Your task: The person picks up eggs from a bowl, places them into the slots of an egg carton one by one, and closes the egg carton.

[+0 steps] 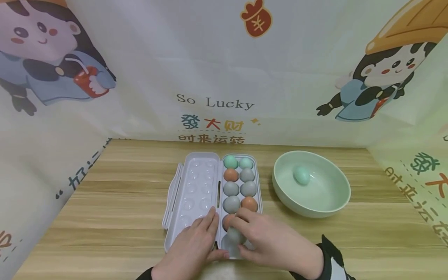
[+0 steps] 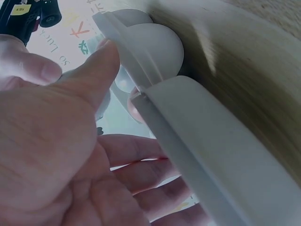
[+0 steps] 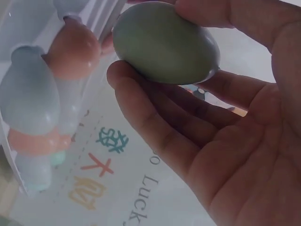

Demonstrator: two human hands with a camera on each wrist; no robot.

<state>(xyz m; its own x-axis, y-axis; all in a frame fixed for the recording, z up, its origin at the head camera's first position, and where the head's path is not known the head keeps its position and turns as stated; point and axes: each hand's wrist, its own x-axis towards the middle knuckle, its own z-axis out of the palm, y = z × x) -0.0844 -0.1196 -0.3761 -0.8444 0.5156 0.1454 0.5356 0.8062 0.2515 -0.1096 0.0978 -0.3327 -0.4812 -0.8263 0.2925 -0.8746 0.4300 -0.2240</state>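
An egg carton lies unfolded, its pale lid (image 1: 199, 182) on the left and its egg tray (image 1: 259, 190) on the right. Green, grey-blue and brown eggs fill the tray's farther cups. My right hand (image 1: 271, 237) pinches a grey-green egg (image 3: 164, 42) between thumb and fingers above the nearest cups. Beside it sits a brown egg (image 1: 227, 221), partly covered by my fingers. My left hand (image 1: 194, 245) rests on the near part of the lid, fingers straight, with its thumb (image 2: 101, 66) at the tray's near edge. The right hand hides part of the near cups.
Right of the carton stands a light green bowl (image 1: 311, 210) with one pale green egg (image 1: 301, 175) in it. Everything sits on a wood-grain table (image 1: 115, 194). A printed cloth (image 1: 217, 70) hangs behind and on both sides.
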